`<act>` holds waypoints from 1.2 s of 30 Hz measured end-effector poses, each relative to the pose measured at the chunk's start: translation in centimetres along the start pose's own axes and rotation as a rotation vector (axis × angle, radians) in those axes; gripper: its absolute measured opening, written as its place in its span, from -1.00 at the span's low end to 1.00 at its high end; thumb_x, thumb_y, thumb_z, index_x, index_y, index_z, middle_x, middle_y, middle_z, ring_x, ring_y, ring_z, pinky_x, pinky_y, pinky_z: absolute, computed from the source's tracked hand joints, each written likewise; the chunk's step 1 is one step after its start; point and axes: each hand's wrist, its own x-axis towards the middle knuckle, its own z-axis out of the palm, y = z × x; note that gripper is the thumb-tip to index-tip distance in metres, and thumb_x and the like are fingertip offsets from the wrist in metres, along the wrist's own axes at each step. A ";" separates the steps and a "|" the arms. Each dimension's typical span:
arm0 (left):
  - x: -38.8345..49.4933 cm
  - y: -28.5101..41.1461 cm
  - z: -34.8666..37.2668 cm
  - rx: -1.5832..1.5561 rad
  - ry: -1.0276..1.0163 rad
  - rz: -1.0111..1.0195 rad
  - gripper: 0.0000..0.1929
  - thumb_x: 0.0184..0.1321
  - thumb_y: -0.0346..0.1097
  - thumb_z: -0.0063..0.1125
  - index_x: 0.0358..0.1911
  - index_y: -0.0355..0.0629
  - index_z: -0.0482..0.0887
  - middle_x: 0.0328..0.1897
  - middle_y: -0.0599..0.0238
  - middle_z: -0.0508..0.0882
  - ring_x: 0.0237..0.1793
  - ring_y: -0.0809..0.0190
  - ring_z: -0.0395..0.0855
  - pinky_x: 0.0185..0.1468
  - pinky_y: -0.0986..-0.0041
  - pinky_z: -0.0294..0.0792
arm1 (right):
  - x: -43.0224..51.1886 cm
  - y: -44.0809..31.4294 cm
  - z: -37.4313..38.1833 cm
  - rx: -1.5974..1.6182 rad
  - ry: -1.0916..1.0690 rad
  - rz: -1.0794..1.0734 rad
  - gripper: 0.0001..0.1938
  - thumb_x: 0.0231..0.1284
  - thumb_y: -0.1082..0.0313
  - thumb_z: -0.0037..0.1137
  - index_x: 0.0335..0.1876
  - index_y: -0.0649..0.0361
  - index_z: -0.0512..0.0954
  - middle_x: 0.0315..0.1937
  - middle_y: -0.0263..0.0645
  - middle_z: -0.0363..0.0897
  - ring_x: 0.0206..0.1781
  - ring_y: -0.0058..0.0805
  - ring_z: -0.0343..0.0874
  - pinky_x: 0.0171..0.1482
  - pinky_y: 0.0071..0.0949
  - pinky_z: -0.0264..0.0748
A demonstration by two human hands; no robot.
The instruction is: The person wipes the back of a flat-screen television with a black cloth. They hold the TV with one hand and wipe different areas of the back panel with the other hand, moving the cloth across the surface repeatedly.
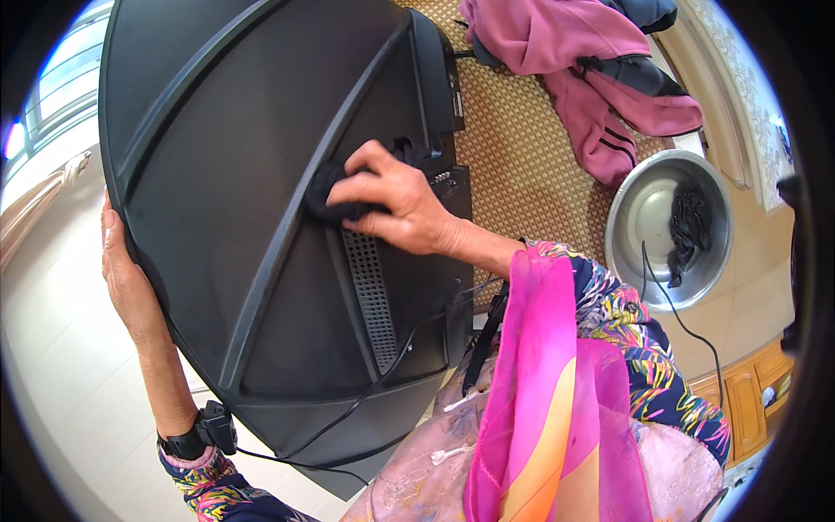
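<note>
The black plastic back of a large flat-screen television (215, 150) fills the left and middle of the view, tilted, with raised ribs and a perforated vent strip (372, 293). My right hand (391, 202) grips a bunched black cloth (323, 196) and presses it on the back panel, above the vent and beside a rib. My left hand (121, 261) lies against the television's left edge, its fingers partly hidden behind it. Sockets (443, 177) show just right of my right hand.
A metal basin (652, 228) with a wet dark cloth (688, 228) stands at the right. A pink jacket (541, 32) lies on a woven mat (515, 156). Thin cables (339, 421) cross the television's lower part. Wooden cabinets (743, 411) stand at lower right, a tied curtain (45, 196) hangs left.
</note>
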 end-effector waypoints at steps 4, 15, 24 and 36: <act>0.2 -0.4 -0.2 0.024 0.007 0.003 -0.39 0.48 0.18 -0.19 0.40 -0.04 0.56 0.46 0.19 0.55 0.48 0.17 0.46 0.48 0.38 0.29 | 1.4 2.1 -1.7 -0.097 0.099 0.012 -0.65 0.01 0.37 0.41 -0.02 -0.01 0.66 -0.06 -0.20 0.45 0.00 -0.17 0.59 0.00 -0.31 0.57; 0.1 0.0 0.0 0.021 0.030 -0.033 -0.36 0.49 0.18 -0.18 0.40 -0.13 0.55 0.49 0.12 0.51 0.51 0.14 0.41 0.50 0.37 0.26 | 1.0 0.0 0.9 -0.051 0.039 -0.014 -0.64 0.06 0.35 0.42 0.01 -0.04 0.61 -0.05 -0.21 0.38 -0.08 -0.22 0.58 -0.04 -0.31 0.56; 0.1 0.5 -0.2 -0.038 -0.005 -0.039 -0.32 0.50 0.20 -0.18 0.41 -0.21 0.51 0.54 0.10 0.44 0.58 0.10 0.28 0.59 0.36 0.10 | -4.6 14.6 -3.4 -0.353 0.400 0.633 -0.65 0.33 0.11 0.22 0.15 0.04 0.56 -0.01 -0.07 0.49 0.04 0.00 0.61 0.07 -0.16 0.56; 0.1 -0.8 -0.6 -0.018 0.069 -0.067 -0.34 0.48 0.19 -0.13 0.40 -0.19 0.52 0.53 0.13 0.47 0.57 0.16 0.31 0.58 0.40 0.13 | -8.0 20.1 -7.2 -0.155 0.569 0.915 -0.56 0.19 0.20 0.30 0.17 0.17 0.55 0.00 0.02 0.69 0.09 -0.09 0.65 0.16 -0.21 0.48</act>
